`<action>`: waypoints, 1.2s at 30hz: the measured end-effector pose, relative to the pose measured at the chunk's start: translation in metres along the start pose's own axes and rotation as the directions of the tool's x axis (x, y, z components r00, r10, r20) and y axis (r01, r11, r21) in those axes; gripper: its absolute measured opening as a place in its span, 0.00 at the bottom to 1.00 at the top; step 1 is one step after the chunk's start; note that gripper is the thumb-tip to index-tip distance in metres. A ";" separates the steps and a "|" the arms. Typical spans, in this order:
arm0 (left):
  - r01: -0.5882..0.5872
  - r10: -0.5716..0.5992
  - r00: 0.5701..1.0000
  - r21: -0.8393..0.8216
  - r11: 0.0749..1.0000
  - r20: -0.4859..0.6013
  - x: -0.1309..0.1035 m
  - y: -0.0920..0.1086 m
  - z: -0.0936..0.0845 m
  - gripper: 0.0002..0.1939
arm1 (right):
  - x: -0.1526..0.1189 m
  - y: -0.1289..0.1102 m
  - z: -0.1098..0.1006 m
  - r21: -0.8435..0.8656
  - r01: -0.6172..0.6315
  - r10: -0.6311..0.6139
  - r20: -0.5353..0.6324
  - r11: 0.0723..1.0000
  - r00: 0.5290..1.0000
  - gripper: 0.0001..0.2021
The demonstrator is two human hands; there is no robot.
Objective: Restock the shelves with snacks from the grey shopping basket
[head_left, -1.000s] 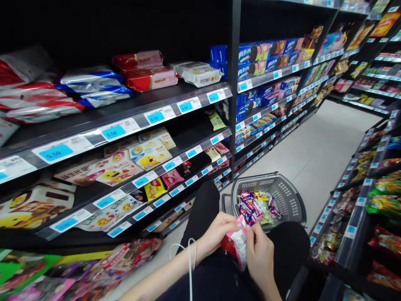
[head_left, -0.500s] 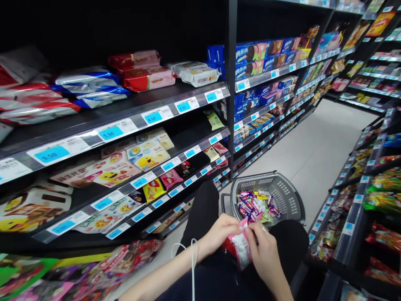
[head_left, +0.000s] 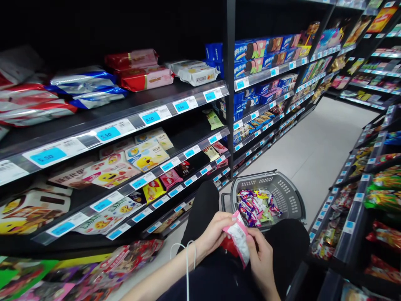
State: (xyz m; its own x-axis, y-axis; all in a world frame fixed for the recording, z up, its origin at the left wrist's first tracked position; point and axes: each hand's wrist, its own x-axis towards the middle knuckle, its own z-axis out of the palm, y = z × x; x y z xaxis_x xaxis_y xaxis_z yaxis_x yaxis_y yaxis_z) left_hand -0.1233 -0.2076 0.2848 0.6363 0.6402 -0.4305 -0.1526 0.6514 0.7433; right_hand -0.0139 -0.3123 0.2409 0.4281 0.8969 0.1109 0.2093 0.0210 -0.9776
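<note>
Between my two hands is a pink, red and white snack bag (head_left: 238, 236), tilted, with its silvery-white side facing up. My left hand (head_left: 216, 229) pinches the bag near its upper left edge. Fingers of my right hand (head_left: 260, 251) close on its right edge. Whether the bag's top is torn cannot be made out. Just beyond the hands, a grey shopping basket (head_left: 290, 184) stands on the floor between my knees. Several small wrapped candies (head_left: 255, 205) in purple, white, yellow and green lie heaped inside it.
On the left, a black shelf unit (head_left: 125, 108) holds packaged biscuits and price tags. Blue biscuit boxes (head_left: 247, 58) fill shelves farther along. Low racks of bagged snacks (head_left: 384, 196) line the right. Grey floor (head_left: 316, 138) runs down the aisle. A white cable (head_left: 187, 267) hangs by my left forearm.
The snack bag has turned and risen a little, showing more of its white side. My right hand has shifted slightly left and down along its edge.
</note>
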 end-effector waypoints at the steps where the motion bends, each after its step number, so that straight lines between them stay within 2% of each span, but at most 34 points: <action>1: 0.005 -0.005 1.000 -0.013 1.000 0.004 0.000 -0.002 -0.002 0.13 | 0.000 0.001 0.003 -0.005 -0.013 0.013 -0.032 1.000 0.999 0.13; 4: 0.010 -0.010 1.000 -0.060 0.998 0.004 0.000 -0.006 -0.005 0.13 | 0.001 0.005 0.007 0.056 -0.105 0.111 -0.099 0.993 0.989 0.17; 6: -0.007 0.004 1.000 -0.126 0.992 -0.025 0.001 -0.006 -0.005 0.12 | 0.002 0.009 0.006 0.153 -0.153 0.168 -0.092 0.976 0.981 0.19; 10: -0.048 0.036 0.998 -0.242 0.969 -0.054 0.003 -0.002 -0.006 0.12 | -0.001 0.018 -0.002 0.422 -0.239 0.221 0.093 0.874 0.971 0.26; 12: -0.052 0.051 0.999 -0.190 0.980 -0.014 0.004 -0.001 -0.009 0.13 | -0.003 0.022 -0.007 0.445 -0.303 0.260 0.155 0.843 0.953 0.26; 13: -0.058 0.060 0.998 -0.129 0.990 0.012 0.004 -0.001 -0.011 0.14 | -0.004 0.024 -0.010 0.432 -0.313 0.278 0.143 0.846 0.950 0.25; 16: -0.089 0.081 0.992 0.077 0.993 0.100 0.004 -0.002 -0.020 0.20 | -0.007 0.030 -0.018 0.397 -0.269 0.284 0.022 0.877 0.958 0.22; 19: -0.101 0.067 0.981 0.186 0.977 0.181 0.004 -0.006 -0.028 0.24 | -0.010 0.036 -0.026 0.344 -0.234 0.273 -0.067 0.909 0.960 0.18; 21: -0.085 0.039 0.979 0.231 0.969 0.199 0.005 -0.009 -0.032 0.26 | -0.012 0.036 -0.031 0.241 -0.160 0.203 -0.167 0.957 0.965 0.12; 23: -0.011 -0.031 0.986 0.253 0.967 0.163 0.005 -0.011 -0.035 0.26 | -0.014 0.031 -0.037 0.087 -0.013 0.033 -0.232 0.996 0.972 0.06; 24: 0.054 -0.090 0.987 0.246 0.968 0.133 0.005 -0.012 -0.036 0.27 | -0.014 0.026 -0.040 0.009 0.082 -0.078 -0.216 0.997 0.973 0.05; 25: 0.134 -0.164 0.980 0.233 0.963 0.113 0.005 -0.013 -0.038 0.29 | -0.013 0.019 -0.043 -0.052 0.182 -0.188 -0.166 0.982 0.968 0.06; 27: 0.304 -0.335 0.932 0.210 0.929 0.136 0.004 -0.012 -0.042 0.33 | -0.010 0.006 -0.047 -0.116 0.343 -0.348 -0.027 0.932 0.937 0.11; 29: 0.401 -0.440 0.878 0.211 0.891 0.189 0.002 -0.011 -0.045 0.31 | -0.007 -0.004 -0.049 -0.124 0.423 -0.412 0.107 0.898 0.905 0.16; 30: 0.417 -0.457 0.867 0.212 0.884 0.200 0.002 -0.011 -0.046 0.28 | -0.005 -0.007 -0.049 -0.119 0.434 -0.416 0.149 0.893 0.897 0.17; 31: 0.413 -0.450 0.872 0.206 0.887 0.193 0.002 -0.011 -0.047 0.26 | -0.004 -0.007 -0.048 -0.115 0.425 -0.403 0.176 0.898 0.898 0.16; 33: 0.351 -0.372 0.919 0.165 0.922 0.127 0.004 -0.013 -0.050 0.24 | -0.003 -0.001 -0.043 -0.075 0.340 -0.321 0.189 0.937 0.928 0.12; 34: 0.306 -0.320 0.943 0.147 0.941 0.085 0.007 -0.016 -0.051 0.24 | -0.003 0.006 -0.039 -0.024 0.258 -0.251 0.162 0.966 0.954 0.11; 36: 0.203 -0.207 0.978 0.143 0.969 0.007 0.014 -0.022 -0.053 0.26 | -0.002 0.022 -0.029 0.134 0.022 -0.032 0.072 0.991 0.997 0.19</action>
State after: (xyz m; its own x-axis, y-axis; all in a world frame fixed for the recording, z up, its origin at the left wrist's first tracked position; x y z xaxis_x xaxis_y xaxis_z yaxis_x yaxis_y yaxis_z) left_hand -0.1506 -0.1914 0.2349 0.6593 0.4890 -0.5711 0.0900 0.7028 0.7056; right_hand 0.0149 -0.3267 0.2243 0.3566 0.9253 0.1291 0.0995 0.0998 -0.9900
